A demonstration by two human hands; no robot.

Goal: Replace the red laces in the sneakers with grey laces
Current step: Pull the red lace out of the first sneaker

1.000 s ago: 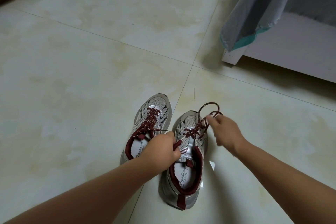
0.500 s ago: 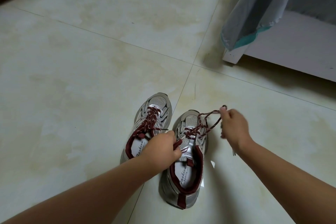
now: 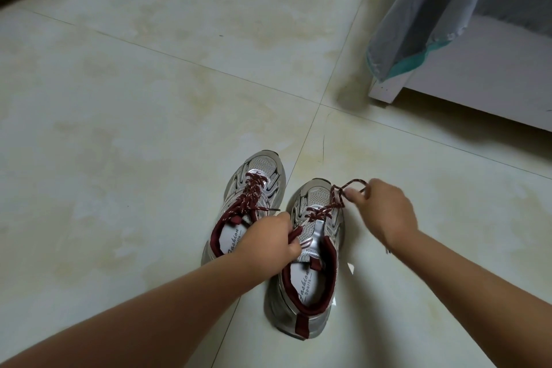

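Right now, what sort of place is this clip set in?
Probably a room at home, perhaps a bedroom. The sneakers sit on a pale tiled floor, and a grey cloth hangs over a white furniture frame, possibly a bed. The right hand pinches a red lace.

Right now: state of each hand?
Left hand: curled, gripping the right sneaker at its tongue.
Right hand: pinching a loop of that sneaker's red lace.

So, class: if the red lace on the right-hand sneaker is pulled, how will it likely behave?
Probably floppy: the red lace droops in a loop from the right hand. Likely light, since a pinch holds it. It may drag in the eyelets, so the left hand grips the sneaker.
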